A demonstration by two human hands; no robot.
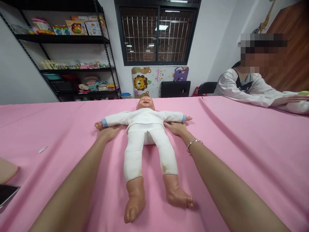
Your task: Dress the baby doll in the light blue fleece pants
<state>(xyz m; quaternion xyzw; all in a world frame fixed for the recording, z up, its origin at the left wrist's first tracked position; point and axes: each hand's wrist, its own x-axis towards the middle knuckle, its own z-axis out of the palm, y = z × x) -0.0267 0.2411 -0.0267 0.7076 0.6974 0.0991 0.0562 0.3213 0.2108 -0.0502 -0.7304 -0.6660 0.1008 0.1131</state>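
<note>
A baby doll point(146, 117) in a white top and white leggings lies on its back on the pink cloth point(72, 129). Its arms are spread wide and its feet point toward me. My left hand point(110, 132) rests low beside the doll's torso, just below its sleeve, fingers stretched toward its side. On the other side, my right hand point(177, 128) lies in the same way under the other sleeve, its fingertips at the doll's waist. Both hands look flat, and their fingertips are partly hidden against the doll. A silver bangle point(194, 145) circles my right wrist.
Another person point(241, 85) sits at the table's right side, arms on the cloth. At the left edge lie a dark flat object point(8, 194), a beige object point(7, 170) and a small white scrap point(42, 149). Behind stand a black shelf rack point(62, 39) and a black chair point(175, 89).
</note>
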